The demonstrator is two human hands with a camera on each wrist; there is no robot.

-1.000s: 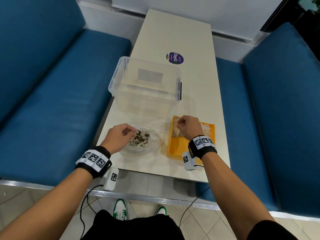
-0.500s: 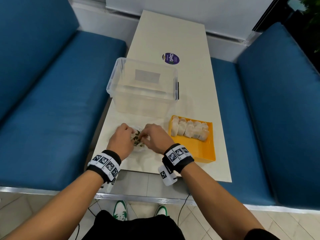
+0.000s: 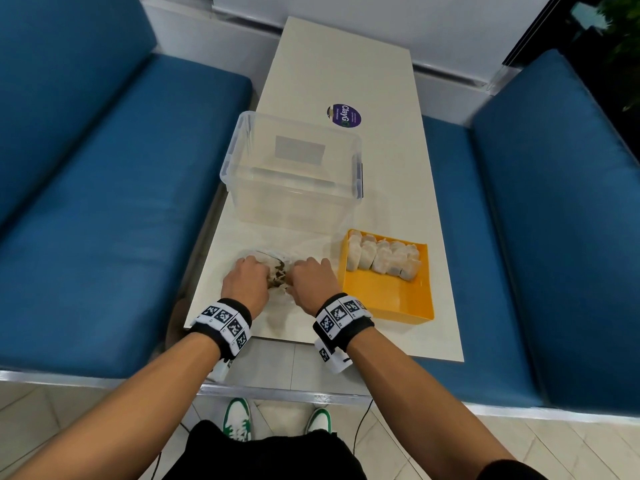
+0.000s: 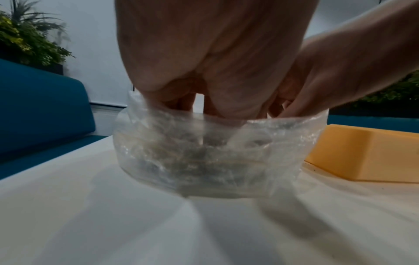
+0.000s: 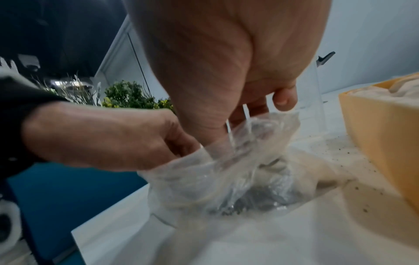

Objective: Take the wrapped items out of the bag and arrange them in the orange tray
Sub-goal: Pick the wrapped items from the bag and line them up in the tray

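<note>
Two hands work at a clear plastic bag (image 3: 277,271) near the front edge of a cream table (image 3: 388,188), at about 6 o'clock on the tabletop in the head view. The left hand (image 3: 246,282) has its fingers curled over the bag's left rim, gripping the plastic. The right hand (image 3: 313,280) has its fingers bent down into the bag's open mouth; whether they have hold of anything inside cannot be told through the crumpled film. Dark and pale contents show blurred through the bag wall (image 4: 204,157).

Just beside the bag at 3 o'clock sits the orange tray (image 3: 388,296), its near half bare. A row of pale wrapped items (image 3: 382,259) lies side by side, touching one another, against the tray's far wall.

Beyond the bag, at 12 o'clock, stands a clear plastic tub (image 3: 294,174). Farther on, a round purple sticker (image 3: 343,116) marks the tabletop. Blue bench seats (image 3: 104,202) flank the table on both sides.
</note>
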